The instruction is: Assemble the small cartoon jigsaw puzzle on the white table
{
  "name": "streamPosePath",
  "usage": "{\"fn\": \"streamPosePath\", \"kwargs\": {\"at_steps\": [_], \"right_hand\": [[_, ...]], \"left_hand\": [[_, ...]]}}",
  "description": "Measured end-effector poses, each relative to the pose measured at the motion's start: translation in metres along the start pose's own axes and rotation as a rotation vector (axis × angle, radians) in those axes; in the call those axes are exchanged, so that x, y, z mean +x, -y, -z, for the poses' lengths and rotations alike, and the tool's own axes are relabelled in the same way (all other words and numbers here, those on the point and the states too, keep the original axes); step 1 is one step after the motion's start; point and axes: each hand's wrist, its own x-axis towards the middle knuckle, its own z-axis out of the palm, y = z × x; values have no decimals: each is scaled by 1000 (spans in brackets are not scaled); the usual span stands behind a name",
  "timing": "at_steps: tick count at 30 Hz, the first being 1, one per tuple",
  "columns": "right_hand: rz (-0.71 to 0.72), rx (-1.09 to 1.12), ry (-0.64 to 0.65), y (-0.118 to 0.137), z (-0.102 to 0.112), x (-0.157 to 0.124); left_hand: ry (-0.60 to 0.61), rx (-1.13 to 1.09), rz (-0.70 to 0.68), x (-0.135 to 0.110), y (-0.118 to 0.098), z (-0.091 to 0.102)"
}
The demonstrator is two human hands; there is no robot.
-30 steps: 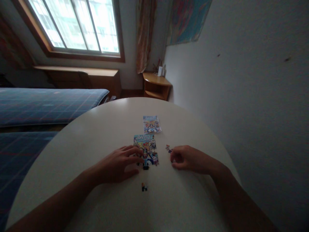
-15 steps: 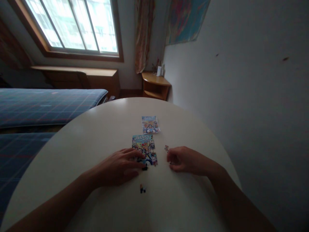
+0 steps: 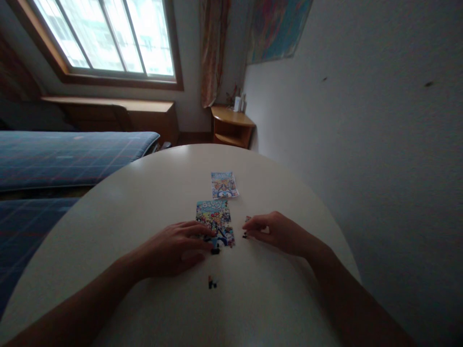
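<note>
A partly assembled jigsaw puzzle [image 3: 213,212] with a colourful cartoon picture lies on the round white table [image 3: 162,183]. My left hand [image 3: 177,248] rests flat over its left and lower part, fingers stretched out and hiding some of it. By its fingertips a dark puzzle piece [image 3: 215,251] sits at the puzzle's lower edge. To the right of the puzzle, my right hand [image 3: 277,233] pinches a small dark jigsaw piece [image 3: 245,235] at thumb and fingertips. Another loose piece [image 3: 248,218] shows partly behind its index finger.
Nearer me lies a loose dark-and-orange piece [image 3: 212,282]. Beyond the puzzle is a printed picture sheet [image 3: 224,185] with a similar design. A white wall [image 3: 343,144] runs along the right; a plaid mattress [image 3: 72,159] lies left of the table.
My right hand has shifted slightly left and away from me, its fingertips straightening, with the small piece moving along. My left hand stays on the puzzle.
</note>
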Motion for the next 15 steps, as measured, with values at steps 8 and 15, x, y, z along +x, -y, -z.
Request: {"fn": "streamPosePath", "kwargs": {"at_steps": [8, 15], "right_hand": [[34, 17, -33, 2, -2, 1], [84, 4, -17, 13, -5, 3]], "left_hand": [[-26, -18, -13, -1, 1, -2], [-13, -1, -3, -1, 0, -1]]}}
